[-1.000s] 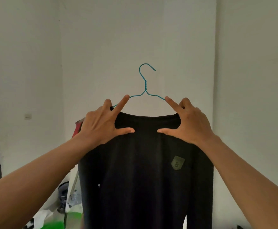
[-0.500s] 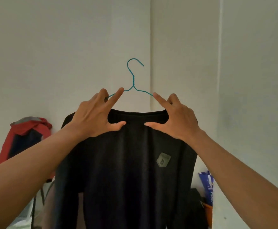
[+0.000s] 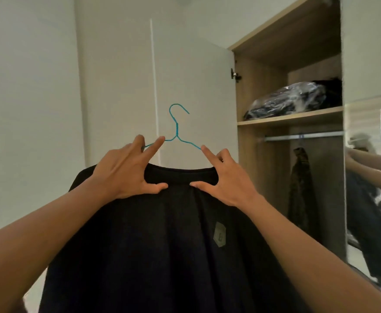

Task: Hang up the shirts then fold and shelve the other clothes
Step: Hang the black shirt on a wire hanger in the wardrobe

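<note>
Pinching shirt (image 3: 162,245): left hand (image 3: 126,172), right hand (image 3: 226,180)

Wooden wardrobe shelf (image 3: 298,117) with plastic-wrapped dark bundle (image 3: 284,99)

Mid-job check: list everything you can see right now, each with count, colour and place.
black shirt: 1, black with a grey chest patch, on the hanger, held up at centre
wire hanger: 1, blue, inside the shirt's neck, hook free in the air
wardrobe: 1, light wood, right, its white door open
shelf: 1, light wood, inside the wardrobe
plastic-wrapped bundle: 1, dark, on the shelf
rail: 1, metal, below the shelf
hanging garment: 1, dark, on the rail
mirror: 1, far right, reflecting the person
left hand: 1, grips shirt and hanger left of the collar
right hand: 1, grips shirt and hanger right of the collar
</note>
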